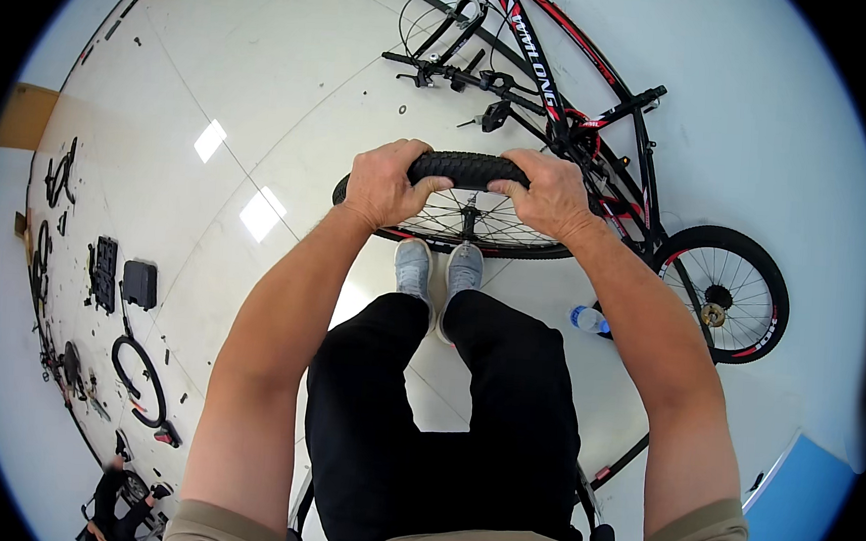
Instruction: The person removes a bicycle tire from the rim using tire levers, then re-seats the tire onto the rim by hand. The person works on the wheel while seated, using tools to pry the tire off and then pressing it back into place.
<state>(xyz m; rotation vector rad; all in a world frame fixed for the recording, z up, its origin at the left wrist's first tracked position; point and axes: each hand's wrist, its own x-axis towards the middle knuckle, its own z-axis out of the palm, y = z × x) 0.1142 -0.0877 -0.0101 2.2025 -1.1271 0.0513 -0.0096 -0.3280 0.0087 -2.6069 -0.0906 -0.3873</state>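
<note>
Both hands grip the top of a black knobby-tyred, wire-spoked bicycle wheel standing upright on the white tiled floor just beyond grey shoes. Left hand and right hand fingers curl closed over the tread. A black-and-red bicycle frame lies far right.

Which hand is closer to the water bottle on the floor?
Right. The right hand grips the wheel's tyre above the water bottle; the left hand grips farther across, on the other side.
</note>
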